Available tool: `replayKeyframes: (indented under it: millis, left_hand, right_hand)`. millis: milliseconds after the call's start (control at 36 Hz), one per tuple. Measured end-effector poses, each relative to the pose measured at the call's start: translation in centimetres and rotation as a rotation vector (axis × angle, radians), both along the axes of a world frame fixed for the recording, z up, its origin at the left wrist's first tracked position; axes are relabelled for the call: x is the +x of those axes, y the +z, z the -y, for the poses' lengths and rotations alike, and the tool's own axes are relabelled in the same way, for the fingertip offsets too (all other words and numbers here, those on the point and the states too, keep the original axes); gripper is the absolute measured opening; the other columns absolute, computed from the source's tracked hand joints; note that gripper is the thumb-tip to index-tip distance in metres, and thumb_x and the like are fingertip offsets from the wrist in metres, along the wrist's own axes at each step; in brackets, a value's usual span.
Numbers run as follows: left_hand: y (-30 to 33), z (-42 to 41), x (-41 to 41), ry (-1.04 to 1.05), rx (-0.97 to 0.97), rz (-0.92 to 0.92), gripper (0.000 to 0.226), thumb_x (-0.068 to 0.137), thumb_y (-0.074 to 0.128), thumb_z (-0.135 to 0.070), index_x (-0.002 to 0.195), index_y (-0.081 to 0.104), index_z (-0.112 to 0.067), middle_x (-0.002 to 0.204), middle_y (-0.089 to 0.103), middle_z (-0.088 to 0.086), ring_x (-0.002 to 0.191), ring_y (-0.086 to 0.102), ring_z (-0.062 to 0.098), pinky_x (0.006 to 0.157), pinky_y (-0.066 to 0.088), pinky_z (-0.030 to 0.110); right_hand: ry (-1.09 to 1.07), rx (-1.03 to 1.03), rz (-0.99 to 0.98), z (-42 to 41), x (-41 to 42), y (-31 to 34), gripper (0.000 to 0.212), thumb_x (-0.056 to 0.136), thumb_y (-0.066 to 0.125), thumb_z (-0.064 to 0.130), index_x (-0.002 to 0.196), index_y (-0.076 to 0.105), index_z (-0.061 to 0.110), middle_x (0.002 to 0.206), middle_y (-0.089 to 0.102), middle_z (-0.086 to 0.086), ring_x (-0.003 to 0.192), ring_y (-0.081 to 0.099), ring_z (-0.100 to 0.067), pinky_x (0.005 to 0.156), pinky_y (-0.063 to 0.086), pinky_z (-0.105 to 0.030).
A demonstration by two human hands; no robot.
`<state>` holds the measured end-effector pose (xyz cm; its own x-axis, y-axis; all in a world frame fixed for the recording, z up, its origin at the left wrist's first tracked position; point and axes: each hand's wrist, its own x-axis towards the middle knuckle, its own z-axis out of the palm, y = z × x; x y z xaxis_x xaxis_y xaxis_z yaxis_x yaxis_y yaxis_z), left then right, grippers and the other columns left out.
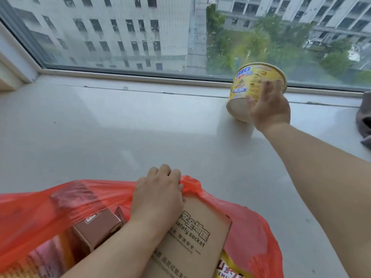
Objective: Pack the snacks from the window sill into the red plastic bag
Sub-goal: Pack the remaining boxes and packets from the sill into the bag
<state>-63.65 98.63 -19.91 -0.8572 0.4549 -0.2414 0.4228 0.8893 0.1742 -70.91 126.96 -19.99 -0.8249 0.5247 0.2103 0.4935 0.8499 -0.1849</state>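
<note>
Inside red plastic bag point(247, 227), cardboard box point(200, 237), brown carton point(96, 227)

Your left hand point(158, 192) and right hand point(269, 109) are bare, with both forearms uncovered and no sleeve in view.

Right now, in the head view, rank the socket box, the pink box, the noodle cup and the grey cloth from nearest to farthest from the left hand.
1. Socket box: right under the left hand, inside the red bag.
2. Pink box: just left of the wrist, in the bag.
3. Noodle cup: far right by the window, held by the right hand.
4. Grey cloth: right edge of the sill.
</note>
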Motion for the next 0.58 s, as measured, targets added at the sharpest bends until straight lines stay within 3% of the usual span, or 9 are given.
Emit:
replayKeyframes:
  millis: [139,222,278,333,417,500,583]
  left_hand:
    - [-0.2,-0.2,-0.2,-0.001,-0.009,0.004,0.019,0.099,0.03,-0.038,0.105,0.045,-0.028,0.112,0.046,-0.008,0.106,0.043,0.015,0.085,0.036,0.03]
    - [-0.3,-0.2,-0.2,-0.004,-0.015,0.004,0.019,0.099,0.03,-0.038,0.105,0.044,-0.028,0.112,0.045,-0.008,0.105,0.043,0.015,0.085,0.036,0.03]
    - [-0.4,-0.2,-0.2,-0.006,-0.018,-0.001,0.019,0.099,0.029,-0.038,0.105,0.044,-0.028,0.111,0.045,-0.008,0.105,0.043,0.015,0.085,0.036,0.03]
    - [-0.5,-0.2,-0.3,-0.006,-0.017,0.002,0.019,0.099,0.029,-0.038,0.105,0.044,-0.028,0.111,0.045,-0.009,0.104,0.043,0.015,0.086,0.037,0.03]
    - [-0.5,-0.2,-0.3,-0.014,-0.013,0.005,0.018,0.099,0.029,-0.038,0.104,0.044,-0.029,0.11,0.045,-0.009,0.103,0.043,0.014,0.086,0.037,0.029]
    - [-0.5,-0.3,-0.3,-0.015,-0.01,0.004,0.018,0.099,0.029,-0.038,0.105,0.044,-0.03,0.11,0.045,-0.01,0.102,0.043,0.013,0.086,0.037,0.028]
    - [-0.5,-0.4,-0.4,-0.014,-0.021,0.005,0.018,0.099,0.029,-0.038,0.106,0.043,-0.03,0.112,0.045,-0.01,0.105,0.043,0.013,0.086,0.038,0.028]
  right_hand:
    - [0.012,0.013,-0.006,0.0,-1.4,0.7,0.042,0.098,0.043,0.033,0.125,0.052,0.003,0.127,0.046,-0.021,0.114,0.048,-0.039,0.09,0.04,-0.042]
    - [0.034,0.013,-0.048,0.1,-2.4,0.7,0.031,0.095,0.05,0.023,0.112,0.061,-0.001,0.127,0.042,-0.019,0.12,0.039,-0.034,0.093,0.038,-0.04]
    - [-0.012,-0.051,-0.109,-0.2,-2.8,1.0,0.028,0.092,0.054,0.017,0.114,0.059,0.001,0.132,0.038,-0.017,0.122,0.037,-0.033,0.097,0.036,-0.037]
    - [-0.027,-0.147,-0.156,-0.4,-3.2,1.5,0.041,0.088,0.06,0.014,0.128,0.051,0.009,0.141,0.029,-0.015,0.126,0.036,-0.034,0.103,0.032,-0.036]
    - [-0.026,-0.294,-0.068,-0.6,-4.1,2.4,0.08,0.085,0.067,0.019,0.149,0.019,0.025,0.155,0.006,-0.012,0.134,0.031,-0.033,0.109,0.027,-0.035]
    - [-0.034,-0.358,0.045,-1.2,-5.2,2.8,0.103,0.08,0.074,0.03,0.152,0.001,0.022,0.157,0.0,-0.012,0.141,0.023,-0.029,0.112,0.024,-0.036]
    - [-0.056,-0.35,0.088,-2.0,-5.6,3.0,0.115,0.07,0.08,0.04,0.151,0.003,0.012,0.153,0.008,-0.011,0.137,0.031,-0.028,0.111,0.027,-0.036]
